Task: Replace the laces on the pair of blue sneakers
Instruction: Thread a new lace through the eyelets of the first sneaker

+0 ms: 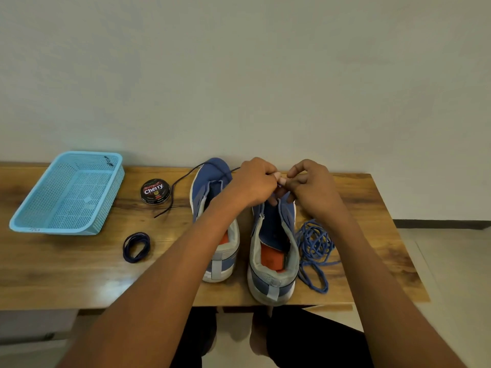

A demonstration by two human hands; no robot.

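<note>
Two blue mesh sneakers with grey collars and orange insoles stand side by side on the glossy wooden table (79, 274), heels toward the person and toes toward the pale wall. The left hand (252, 181) and the right hand (313, 187) meet over the forefoot of the right sneaker (273, 248), fingers (277, 176) curled and pinched together at its upper eyelets; what they pinch is too small to make out, though a dark navy lace (172, 189) runs from that spot across the toe of the left sneaker (212, 187) and trails down onto the table. Just beside the right sneaker lies a loose tangle of bright blue lace (313, 248). Left of the shoes sit a round black tin of shoe polish (155, 191), a small coiled dark navy lace (136, 247), and a light blue perforated plastic basket (34, 208) at the table's far left.
</note>
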